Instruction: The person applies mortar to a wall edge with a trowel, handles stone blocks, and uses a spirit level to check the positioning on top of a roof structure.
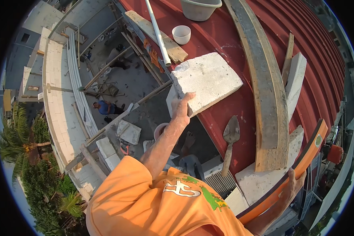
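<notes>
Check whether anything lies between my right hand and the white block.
Yes: the long grey board lies between them, and your right hand grips the orange level. Your left hand holds the white block.

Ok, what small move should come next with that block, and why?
Probably set the orange level down safely and bring the right hand to the block. The left hand alone has its grip on one edge, near the open side of the red roof, while the right hand is taken up by the level.
</notes>
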Demonstrator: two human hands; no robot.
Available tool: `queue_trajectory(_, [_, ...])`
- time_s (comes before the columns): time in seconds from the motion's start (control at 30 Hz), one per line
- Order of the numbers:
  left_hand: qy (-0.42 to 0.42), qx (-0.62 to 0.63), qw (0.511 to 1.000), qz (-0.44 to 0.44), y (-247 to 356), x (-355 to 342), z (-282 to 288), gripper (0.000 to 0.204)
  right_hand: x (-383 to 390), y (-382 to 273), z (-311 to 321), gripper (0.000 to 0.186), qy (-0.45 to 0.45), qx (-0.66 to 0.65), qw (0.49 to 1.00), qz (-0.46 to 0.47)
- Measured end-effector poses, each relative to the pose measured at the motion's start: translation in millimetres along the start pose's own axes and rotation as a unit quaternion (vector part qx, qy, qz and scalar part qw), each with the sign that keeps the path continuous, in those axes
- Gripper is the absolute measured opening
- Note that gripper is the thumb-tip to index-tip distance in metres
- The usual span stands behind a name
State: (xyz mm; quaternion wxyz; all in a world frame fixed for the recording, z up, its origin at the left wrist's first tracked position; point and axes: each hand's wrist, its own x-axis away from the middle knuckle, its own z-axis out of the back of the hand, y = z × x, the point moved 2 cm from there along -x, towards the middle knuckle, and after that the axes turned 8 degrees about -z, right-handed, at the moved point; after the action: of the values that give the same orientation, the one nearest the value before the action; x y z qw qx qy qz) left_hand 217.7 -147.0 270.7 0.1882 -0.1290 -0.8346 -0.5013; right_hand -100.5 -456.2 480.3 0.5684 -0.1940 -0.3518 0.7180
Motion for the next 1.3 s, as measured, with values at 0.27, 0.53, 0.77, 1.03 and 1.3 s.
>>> queue_trajectory(0.27, [-0.005,-0.002,0.997,-0.071,74,66,52,0.069,44,-57,-58,0.061,-0.131,0.054,0.989,0.038])
queue_trajectory(0.53, [0.148,-0.065,0.981,-0.107,131,151,193,0.068,9,-179,-195,0.057,-0.314,0.123,0.928,0.157])
queue_trajectory(0.77, [0.284,-0.118,0.945,-0.112,131,233,279,0.062,-61,-196,-350,0.057,-0.328,0.184,0.895,0.241])
queue_trajectory(1.03, [0.439,-0.1,0.886,-0.105,97,312,354,0.054,-75,-187,-397,0.067,-0.368,0.195,0.877,0.242])
queue_trajectory(1.3, [0.511,-0.044,0.857,-0.044,62,357,407,0.054,-94,-146,-411,0.071,-0.327,0.267,0.875,0.237])
